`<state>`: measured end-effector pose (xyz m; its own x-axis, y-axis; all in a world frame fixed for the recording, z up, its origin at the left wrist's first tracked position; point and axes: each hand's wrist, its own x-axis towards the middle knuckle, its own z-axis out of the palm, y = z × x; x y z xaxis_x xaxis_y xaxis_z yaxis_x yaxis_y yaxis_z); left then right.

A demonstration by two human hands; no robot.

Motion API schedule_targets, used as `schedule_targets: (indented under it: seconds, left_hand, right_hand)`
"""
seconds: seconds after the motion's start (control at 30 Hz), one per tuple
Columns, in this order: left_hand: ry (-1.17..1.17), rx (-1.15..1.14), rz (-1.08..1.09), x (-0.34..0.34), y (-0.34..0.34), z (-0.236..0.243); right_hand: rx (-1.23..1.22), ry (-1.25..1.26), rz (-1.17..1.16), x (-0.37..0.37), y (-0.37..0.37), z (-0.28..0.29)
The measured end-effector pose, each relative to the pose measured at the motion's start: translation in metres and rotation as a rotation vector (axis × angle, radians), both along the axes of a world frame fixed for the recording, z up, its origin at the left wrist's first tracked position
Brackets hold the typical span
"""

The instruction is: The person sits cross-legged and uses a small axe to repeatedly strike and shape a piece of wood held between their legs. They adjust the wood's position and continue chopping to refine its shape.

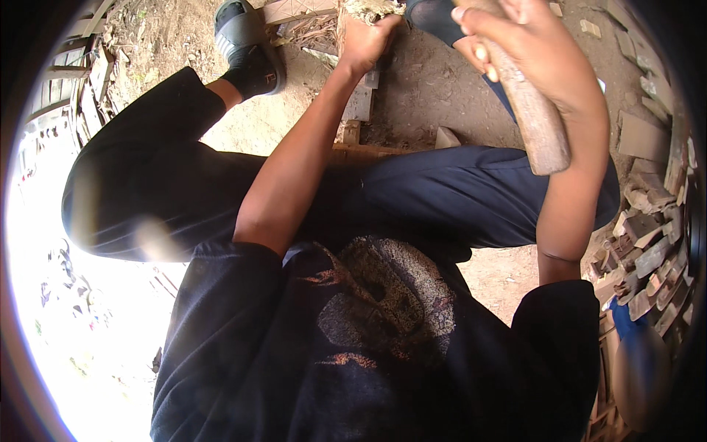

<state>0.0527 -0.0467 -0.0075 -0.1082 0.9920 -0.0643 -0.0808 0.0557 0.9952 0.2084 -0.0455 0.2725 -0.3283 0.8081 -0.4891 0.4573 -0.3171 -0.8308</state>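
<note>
The right hand (541, 44) wraps its fingers closed around a thick wooden handle (535, 121), which slants before the right trouser leg (456, 188), while the left hand (366, 40), its fingers mostly hidden, closes on a splintered wood piece (373, 9) at the view's upper edge.

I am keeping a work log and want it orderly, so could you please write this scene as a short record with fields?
Left hand: curled at a pale, frayed piece of wood near the top edge; grip partly hidden
Right hand: closed around a thick wooden handle; its far end cannot be seen
Left foot: grey slipper over a dark sock
Clothing: printed dark shirt, dark trousers
Ground: bare earth
Right side: heaped wood offcuts
</note>
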Motion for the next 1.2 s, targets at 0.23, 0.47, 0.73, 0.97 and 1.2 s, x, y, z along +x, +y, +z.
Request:
schedule_targets:
  seconds: [0.23, 0.47, 0.73, 0.97, 1.2]
  left_hand:
    - [-0.023, 0.002, -0.049, 0.002, 0.001, 0.019]
    - [0.211, 0.085, -0.072, -0.001, 0.005, 0.025]
    - [-0.003, 0.012, -0.023, -0.001, 0.011, 0.024]
    - [0.061, -0.006, -0.049, -0.005, 0.014, 0.024]
    - [0.198, 0.168, 0.104, -0.002, 0.008, 0.023]
  right_hand:
    - [0.046, -0.052, 0.108, -0.005, -0.001, -0.033]
    - [0.038, -0.146, 0.075, -0.015, -0.001, -0.026]
    - [-0.010, 0.036, 0.019, -0.010, 0.005, -0.033]
    - [-0.033, 0.177, -0.052, 0.001, 0.009, -0.038]
    - [-0.123, 0.124, -0.041, -0.001, 0.012, -0.041]
